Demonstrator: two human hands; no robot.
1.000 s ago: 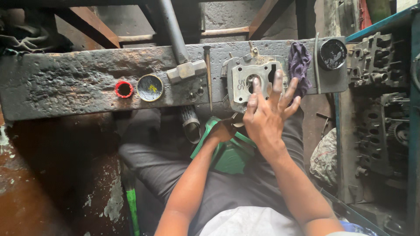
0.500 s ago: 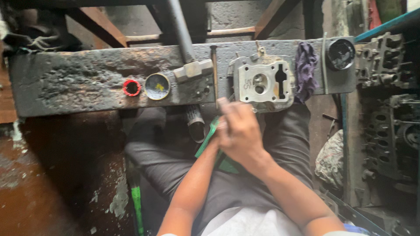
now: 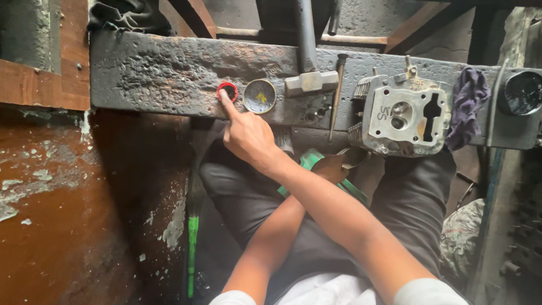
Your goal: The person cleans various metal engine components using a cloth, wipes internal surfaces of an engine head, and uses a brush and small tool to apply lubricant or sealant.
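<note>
Nearest the camera, on the person's lap, the left hand lies low between the knees, mostly hidden under the crossing right forearm; it seems closed on one green-handled tool, though how its fingers sit cannot be told. One green-tipped rod stands against the left thigh.

Beyond the knees, the right hand reaches over the near edge of the dark, pitted workbench. Its index finger is stretched out with its tip in one small red-rimmed cap, while the other fingers are curled together into the palm. The cap sits close to the bench's near edge, left of middle. Just beside it on the right is one round tin lid with a yellow smear inside.

Farther right lie one hammer, its handle running off the far edge, and one long thin punch beside it. Then comes one grey metal cylinder head, overhanging the near edge. One purple rag hangs next to it, and one dark round pot sits at the right end.

Bare bench surface stretches from the red cap to the left end.
</note>
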